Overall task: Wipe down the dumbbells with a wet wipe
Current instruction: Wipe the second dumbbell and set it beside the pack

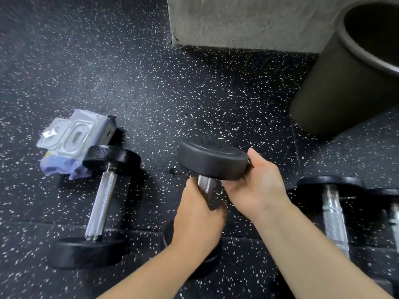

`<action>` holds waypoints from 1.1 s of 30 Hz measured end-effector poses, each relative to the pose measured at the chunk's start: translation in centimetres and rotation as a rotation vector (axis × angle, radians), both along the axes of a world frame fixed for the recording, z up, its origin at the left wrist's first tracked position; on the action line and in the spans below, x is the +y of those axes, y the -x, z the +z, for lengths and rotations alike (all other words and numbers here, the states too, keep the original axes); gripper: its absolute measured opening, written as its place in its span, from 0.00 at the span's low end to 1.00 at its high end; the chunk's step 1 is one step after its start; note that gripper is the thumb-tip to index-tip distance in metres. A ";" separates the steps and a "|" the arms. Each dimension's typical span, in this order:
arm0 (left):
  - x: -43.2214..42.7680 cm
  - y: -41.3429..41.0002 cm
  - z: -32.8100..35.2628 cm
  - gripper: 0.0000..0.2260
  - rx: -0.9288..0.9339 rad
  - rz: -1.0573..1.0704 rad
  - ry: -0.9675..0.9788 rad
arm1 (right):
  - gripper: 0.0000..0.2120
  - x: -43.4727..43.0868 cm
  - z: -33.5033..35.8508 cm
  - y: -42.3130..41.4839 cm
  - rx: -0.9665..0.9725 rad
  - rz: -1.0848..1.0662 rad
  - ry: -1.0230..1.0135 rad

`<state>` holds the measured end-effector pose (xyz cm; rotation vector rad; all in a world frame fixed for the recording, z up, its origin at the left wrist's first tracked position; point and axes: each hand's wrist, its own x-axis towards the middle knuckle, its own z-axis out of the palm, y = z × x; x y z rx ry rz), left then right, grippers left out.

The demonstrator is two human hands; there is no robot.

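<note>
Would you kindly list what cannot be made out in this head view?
All in the head view:
The held dumbbell: its lower head is mostly hidden by the left hand and forearm.
The right hand: its fingers are tucked behind the upper head, so a wipe there cannot be ruled out.
The wipe pack: print too blurred to read.
The rightmost dumbbell: cut off by the right edge, blurred.
The bin: inside too dark, cut off by the edge.
</note>
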<state>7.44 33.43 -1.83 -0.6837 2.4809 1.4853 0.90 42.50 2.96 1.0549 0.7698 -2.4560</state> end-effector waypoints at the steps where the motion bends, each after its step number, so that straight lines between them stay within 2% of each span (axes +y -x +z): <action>1: 0.2 -0.1 0.2 0.16 0.019 0.004 0.009 | 0.21 -0.1 0.1 -0.1 0.007 -0.013 0.018; 3: -0.1 0.4 0.2 0.16 0.031 0.029 0.033 | 0.22 -0.6 0.4 -0.5 0.024 -0.039 0.048; 6: -1.4 1.9 0.3 0.11 0.011 0.029 0.028 | 0.22 -1.0 1.8 -1.8 0.092 0.008 0.084; 10: -2.6 2.3 -0.1 0.13 -0.027 0.066 -0.169 | 0.24 -1.8 3.1 -2.7 0.127 0.080 0.096; 13: -2.7 2.3 -1.1 0.11 -0.076 0.105 -0.258 | 0.26 -2.4 1.7 -0.9 0.044 0.071 0.099; 16: -2.6 2.3 -2.0 0.11 -0.090 0.090 -0.253 | 0.30 -2.3 0.4 0.3 -0.021 0.056 0.082; 22: -2.7 2.5 -2.5 0.09 -0.093 0.017 -0.195 | 0.31 -0.5 2.2 -1.8 0.093 0.051 0.232; 27: -3.1 2.8 -1.7 0.10 -0.117 -0.022 -0.256 | 0.32 -0.7 0.8 -0.3 0.047 0.120 0.146; 30: -2.6 2.4 -1.4 0.08 -0.096 -0.019 -0.168 | 0.32 -0.5 0.0 -0.1 0.057 0.111 0.163; 33: -1.9 1.1 -1.1 0.14 -0.065 -0.041 0.113 | 0.32 -0.3 -0.3 -0.2 0.077 0.093 0.188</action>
